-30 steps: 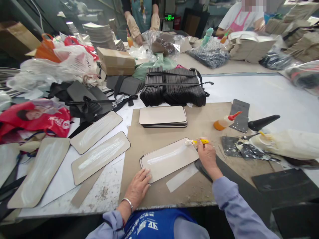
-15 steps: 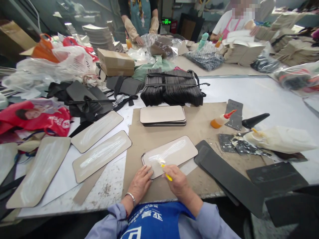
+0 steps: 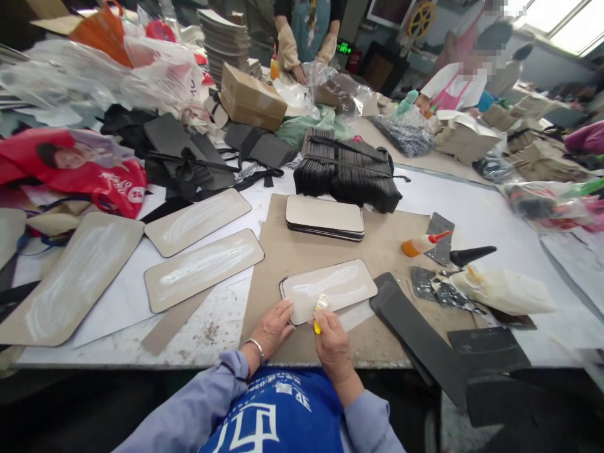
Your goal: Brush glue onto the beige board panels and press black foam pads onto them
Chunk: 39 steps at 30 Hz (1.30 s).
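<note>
A beige rounded panel [image 3: 330, 287] smeared with white glue lies on a brown cardboard sheet [image 3: 283, 251] in front of me. My left hand [image 3: 274, 327] rests flat on the panel's near left corner, fingers spread. My right hand [image 3: 330, 336] is closed round a small yellow-handled glue brush [image 3: 319, 310] whose white tip touches the panel's near edge. A stack of the same beige panels [image 3: 325, 217] sits further back on the cardboard.
Three glued panels [image 3: 202, 267] lie to the left on white paper. Dark grey strips [image 3: 415, 327], an orange glue bottle [image 3: 419, 242] and a white glue bag [image 3: 504, 290] lie to the right. A black bundle [image 3: 346, 170] stands behind. Other people work at the far side.
My right hand swept the brush from the panel's far right end to its near edge beside my left hand. The view has shifted slightly.
</note>
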{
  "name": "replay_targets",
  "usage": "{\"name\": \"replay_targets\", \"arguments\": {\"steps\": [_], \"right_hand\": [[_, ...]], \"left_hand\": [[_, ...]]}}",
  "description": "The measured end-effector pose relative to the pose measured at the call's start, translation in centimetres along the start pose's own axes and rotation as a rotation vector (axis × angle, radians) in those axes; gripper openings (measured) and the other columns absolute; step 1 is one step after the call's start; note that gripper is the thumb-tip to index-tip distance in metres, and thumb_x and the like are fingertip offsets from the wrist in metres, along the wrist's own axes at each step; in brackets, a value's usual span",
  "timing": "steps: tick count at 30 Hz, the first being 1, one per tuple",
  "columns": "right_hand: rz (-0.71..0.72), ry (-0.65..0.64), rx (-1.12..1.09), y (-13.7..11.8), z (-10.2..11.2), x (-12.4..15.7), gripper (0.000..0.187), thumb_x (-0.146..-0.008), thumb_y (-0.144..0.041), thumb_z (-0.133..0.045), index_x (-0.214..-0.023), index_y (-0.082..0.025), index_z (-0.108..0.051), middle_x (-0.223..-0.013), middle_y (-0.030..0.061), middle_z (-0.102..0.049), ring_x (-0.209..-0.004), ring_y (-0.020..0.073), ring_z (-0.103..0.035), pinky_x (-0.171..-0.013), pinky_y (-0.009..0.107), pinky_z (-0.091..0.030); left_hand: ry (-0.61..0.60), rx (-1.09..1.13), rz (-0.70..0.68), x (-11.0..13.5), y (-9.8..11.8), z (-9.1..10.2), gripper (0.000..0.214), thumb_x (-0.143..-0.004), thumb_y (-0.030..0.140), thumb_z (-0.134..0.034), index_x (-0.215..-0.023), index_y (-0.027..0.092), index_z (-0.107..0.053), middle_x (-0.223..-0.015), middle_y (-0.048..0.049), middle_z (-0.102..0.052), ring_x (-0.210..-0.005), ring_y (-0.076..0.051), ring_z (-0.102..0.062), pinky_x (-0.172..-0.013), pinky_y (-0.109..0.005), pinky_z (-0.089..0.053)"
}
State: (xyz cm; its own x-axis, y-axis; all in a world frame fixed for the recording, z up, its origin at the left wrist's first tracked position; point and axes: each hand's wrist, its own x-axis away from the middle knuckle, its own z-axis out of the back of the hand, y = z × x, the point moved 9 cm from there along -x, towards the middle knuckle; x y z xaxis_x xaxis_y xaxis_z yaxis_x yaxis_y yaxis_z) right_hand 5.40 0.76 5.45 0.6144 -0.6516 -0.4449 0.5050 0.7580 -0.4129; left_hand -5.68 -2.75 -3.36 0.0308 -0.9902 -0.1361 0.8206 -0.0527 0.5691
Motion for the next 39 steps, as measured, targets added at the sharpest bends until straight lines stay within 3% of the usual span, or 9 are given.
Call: {"name": "replay_targets", "arguments": {"steps": [3,5,13,16,20,23,28,31,39], "right_hand": [[-0.062,-0.019,-0.205,-1.6,-0.1,-0.7,0.023,-0.086,-0.015,-0.044,-0.105,-0.021,-0.056,-0.092,0.0082,-0.061,-0.091,0.0187,-0.057,-0.079,0.035,-0.051],[-0.18,0.002,-0.319,-0.9,0.0,-1.0,0.02,-0.087,-0.02,-0.044,-0.101,-0.021,-0.057,-0.091,0.0075,-0.062,-0.09,0.018,-0.058,-0.08,0.035,-0.05],[-0.85,0.142,-0.543,10.0,-0.1,1.4,0.038,-0.078,-0.051,-0.052,-0.088,-0.014,-0.056,-0.088,0.0082,-0.06,-0.075,0.019,-0.061,-0.073,0.036,-0.053],[-0.844,0.2,-0.505,10.8,1.0,0.9,0.039,-0.075,-0.051,-0.055,-0.087,-0.015,-0.057,-0.09,0.0082,-0.06,-0.076,0.0183,-0.061,-0.076,0.035,-0.052],[-0.871,0.107,-0.709,9.3,-1.8,0.5,0.039,-0.075,-0.053,-0.054,-0.086,-0.015,-0.056,-0.087,0.0071,-0.061,-0.075,0.0184,-0.061,-0.068,0.032,-0.053],[-0.914,0.065,-0.655,11.3,-2.0,0.6,0.045,-0.073,-0.057,-0.053,-0.087,-0.014,-0.055,-0.083,0.0075,-0.062,-0.069,0.0189,-0.061,-0.062,0.032,-0.052],[-0.744,0.244,-0.081,19.0,7.4,-1.4,0.043,-0.079,-0.055,-0.044,-0.083,-0.015,-0.058,-0.083,0.0106,-0.062,-0.076,0.0212,-0.059,-0.074,0.035,-0.047],[-0.54,0.24,0.104,19.7,10.1,-2.9,0.039,-0.085,-0.049,-0.038,-0.085,-0.015,-0.058,-0.084,0.0106,-0.061,-0.08,0.0214,-0.058,-0.077,0.037,-0.045],[0.004,-0.035,0.103,9.3,3.0,-1.4,0.022,-0.087,-0.02,-0.042,-0.104,-0.021,-0.057,-0.09,0.0097,-0.061,-0.087,0.021,-0.056,-0.076,0.036,-0.05]], "left_hand": [[0.011,0.03,-0.04,0.1,0.1,0.1,0.032,-0.078,0.016,-0.053,-0.11,0.015,-0.052,-0.119,-0.0131,-0.056,-0.118,-0.022,-0.047,-0.097,-0.04,-0.045],[0.023,0.021,-0.047,0.2,0.1,0.3,0.028,-0.079,0.018,-0.053,-0.106,0.013,-0.054,-0.117,-0.0151,-0.056,-0.116,-0.024,-0.048,-0.097,-0.042,-0.044],[0.005,-0.001,-0.036,0.3,0.3,0.8,0.026,-0.077,0.016,-0.053,-0.102,0.015,-0.057,-0.112,-0.0135,-0.058,-0.114,-0.024,-0.049,-0.097,-0.042,-0.043],[0.004,-0.004,-0.031,0.3,0.5,1.0,0.027,-0.078,0.02,-0.053,-0.104,0.014,-0.057,-0.111,-0.014,-0.057,-0.115,-0.025,-0.047,-0.098,-0.042,-0.042],[0.033,-0.034,0.03,0.1,0.5,1.1,0.023,-0.079,0.02,-0.052,-0.101,0.015,-0.058,-0.111,-0.0131,-0.056,-0.111,-0.024,-0.049,-0.095,-0.042,-0.044],[0.051,-0.079,0.085,-0.2,0.5,1.1,0.017,-0.078,0.015,-0.052,-0.093,0.017,-0.059,-0.107,-0.0107,-0.056,-0.105,-0.022,-0.051,-0.092,-0.041,-0.045],[0.053,-0.133,0.209,-0.6,0.4,1.3,0.009,-0.075,0.015,-0.055,-0.081,0.019,-0.059,-0.099,-0.0084,-0.055,-0.095,-0.022,-0.05,-0.083,-0.042,-0.048],[0.041,-0.106,0.31,-0.6,0.4,0.9,0.009,-0.073,0.011,-0.054,-0.076,0.019,-0.057,-0.088,-0.006,-0.055,-0.086,-0.02,-0.051,-0.077,-0.037,-0.048],[0.207,0.224,0.791,0.4,-2.2,0.8,0.024,-0.072,0.015,-0.053,-0.096,0.016,-0.057,-0.086,-0.0067,-0.064,-0.078,-0.018,-0.06,-0.076,-0.036,-0.049]]}}
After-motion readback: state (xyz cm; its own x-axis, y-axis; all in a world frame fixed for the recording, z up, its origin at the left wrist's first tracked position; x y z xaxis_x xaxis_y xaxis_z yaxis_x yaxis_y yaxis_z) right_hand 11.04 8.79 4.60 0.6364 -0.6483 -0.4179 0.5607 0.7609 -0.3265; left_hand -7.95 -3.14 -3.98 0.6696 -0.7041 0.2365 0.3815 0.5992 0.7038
